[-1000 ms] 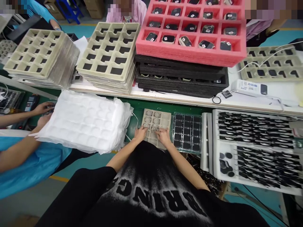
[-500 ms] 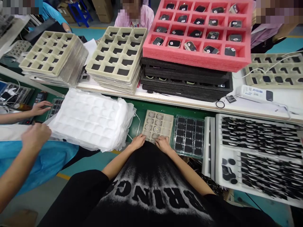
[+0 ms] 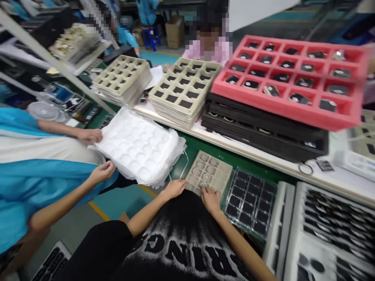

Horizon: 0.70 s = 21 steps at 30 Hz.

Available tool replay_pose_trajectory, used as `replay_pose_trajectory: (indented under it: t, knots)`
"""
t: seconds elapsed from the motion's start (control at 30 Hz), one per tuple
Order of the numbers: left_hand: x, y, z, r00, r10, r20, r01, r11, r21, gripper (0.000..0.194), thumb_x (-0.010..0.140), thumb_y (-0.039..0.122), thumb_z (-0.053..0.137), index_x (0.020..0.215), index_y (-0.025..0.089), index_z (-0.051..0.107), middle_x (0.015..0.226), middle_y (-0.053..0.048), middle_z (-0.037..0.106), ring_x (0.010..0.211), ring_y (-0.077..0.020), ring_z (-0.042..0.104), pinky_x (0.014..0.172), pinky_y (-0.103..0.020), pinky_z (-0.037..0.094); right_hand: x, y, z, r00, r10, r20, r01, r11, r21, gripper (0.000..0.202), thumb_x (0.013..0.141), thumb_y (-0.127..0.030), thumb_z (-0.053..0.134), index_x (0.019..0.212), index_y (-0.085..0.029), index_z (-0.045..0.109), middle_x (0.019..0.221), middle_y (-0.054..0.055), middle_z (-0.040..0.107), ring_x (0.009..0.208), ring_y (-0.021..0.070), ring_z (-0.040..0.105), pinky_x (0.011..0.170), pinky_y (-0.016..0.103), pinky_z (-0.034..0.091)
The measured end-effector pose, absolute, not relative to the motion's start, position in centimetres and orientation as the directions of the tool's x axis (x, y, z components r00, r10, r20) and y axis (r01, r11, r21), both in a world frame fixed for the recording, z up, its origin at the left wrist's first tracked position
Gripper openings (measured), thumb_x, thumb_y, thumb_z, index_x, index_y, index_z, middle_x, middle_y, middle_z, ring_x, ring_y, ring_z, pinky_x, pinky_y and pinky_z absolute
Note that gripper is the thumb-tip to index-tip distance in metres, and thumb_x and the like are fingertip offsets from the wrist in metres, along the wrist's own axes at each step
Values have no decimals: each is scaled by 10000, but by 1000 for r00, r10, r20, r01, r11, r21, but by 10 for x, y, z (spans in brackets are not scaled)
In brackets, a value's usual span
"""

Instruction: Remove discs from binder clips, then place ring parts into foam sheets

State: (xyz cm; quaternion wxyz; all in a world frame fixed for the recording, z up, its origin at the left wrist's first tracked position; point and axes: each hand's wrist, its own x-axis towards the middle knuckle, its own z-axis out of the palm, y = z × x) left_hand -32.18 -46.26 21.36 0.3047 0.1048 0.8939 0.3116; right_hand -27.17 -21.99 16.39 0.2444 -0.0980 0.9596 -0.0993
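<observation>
A beige compartment tray (image 3: 223,171) lies in front of my body, with several round silver-rimmed pieces in its left and middle columns. My left hand (image 3: 174,190) is closed at the tray's near left corner, thumb and fingers together against the edge. Over the near part of the tray, my right hand (image 3: 211,199) has bent fingers at a round piece (image 3: 203,185) in the compartment closest to me. Those fingertips touch the piece and partly cover it. The black shirt hides part of the tray's near edge.
Right of the tray lies a clear tray of black squares (image 3: 249,201), then a white foam tray (image 3: 295,238). On the left, a co-worker's hand (image 3: 102,171) is beside stacked white trays (image 3: 137,146). A shelf carries a pink foam tray (image 3: 287,105) and beige tray stacks (image 3: 175,113).
The view has swung left, so the bench appears shifted right and tilted. The co-worker's hands have moved to the white tray stack. My hands stay at the beige tray.
</observation>
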Motion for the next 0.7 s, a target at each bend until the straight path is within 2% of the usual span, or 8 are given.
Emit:
replay_pose_trajectory:
  t: [0.1, 0.17, 0.27, 0.37, 0.47, 0.57, 0.7]
  knots:
    - [-307, -477, 221, -866, 233, -442, -162, 705, 690, 267, 943, 191, 491, 1170, 240, 622, 1223, -110, 651, 1105, -264, 632, 1008, -381, 461, -278, -235, 159, -880, -310, -360, -250, 947, -203, 444, 1008, -196, 413, 1428, -173, 559, 1235, 180, 636, 1170, 306, 565, 1002, 448, 360]
    - [-297, -481, 219, -890, 139, -434, -263, 621, 738, 260, 884, 123, 503, 1093, 235, 608, 1161, -88, 666, 1058, -234, 636, 975, -359, 471, -282, -246, 153, -886, -346, -310, -299, 935, -188, 452, 1006, -207, 436, 1441, -193, 557, 1225, 171, 620, 1166, 313, 561, 992, 444, 386]
    - [-288, -479, 206, -880, -6, -475, -427, 446, 787, 226, 850, 90, 460, 1019, 225, 524, 939, -30, 671, 818, -160, 641, 806, -305, 499, -287, -258, 144, -887, -351, -301, -308, 934, -180, 486, 998, -205, 466, 1478, -221, 538, 1232, 164, 605, 1159, 326, 567, 979, 457, 421]
    - [-286, -474, 189, -805, -133, -578, -592, 233, 772, 238, 857, 127, 403, 1069, 232, 427, 797, 23, 616, 595, -109, 567, 591, -224, 426, -286, -262, 138, -905, -337, -259, -292, 936, -199, 482, 1001, -209, 465, 1475, -219, 551, 1327, 188, 567, 1217, 348, 548, 998, 480, 431]
    - [-287, -473, 176, -718, -139, -682, -694, 60, 718, 274, 826, 165, 439, 1086, 240, 392, 644, 86, 503, 448, -76, 397, 495, -179, 287, -281, -258, 133, -937, -297, -186, -254, 941, -222, 485, 1006, -229, 454, 1479, -206, 557, 1444, 215, 497, 1302, 379, 503, 1043, 511, 413]
    - [-288, -475, 168, -662, -85, -745, -745, -38, 666, 335, 780, 170, 492, 1094, 243, 401, 563, 129, 364, 414, -58, 237, 480, -189, 187, -276, -252, 130, -960, -225, -165, -187, 958, -218, 509, 1013, -255, 435, 1510, -198, 528, 1520, 227, 434, 1345, 404, 475, 1063, 536, 402]
    - [-293, -472, 156, -622, -38, -782, -777, -90, 622, 455, 723, 151, 510, 1150, 248, 386, 566, 130, 337, 414, -60, 218, 484, -212, 145, -270, -245, 129, -969, -145, -201, -104, 974, -201, 520, 1024, -283, 417, 1530, -211, 513, 1562, 235, 395, 1363, 405, 473, 1068, 530, 401]
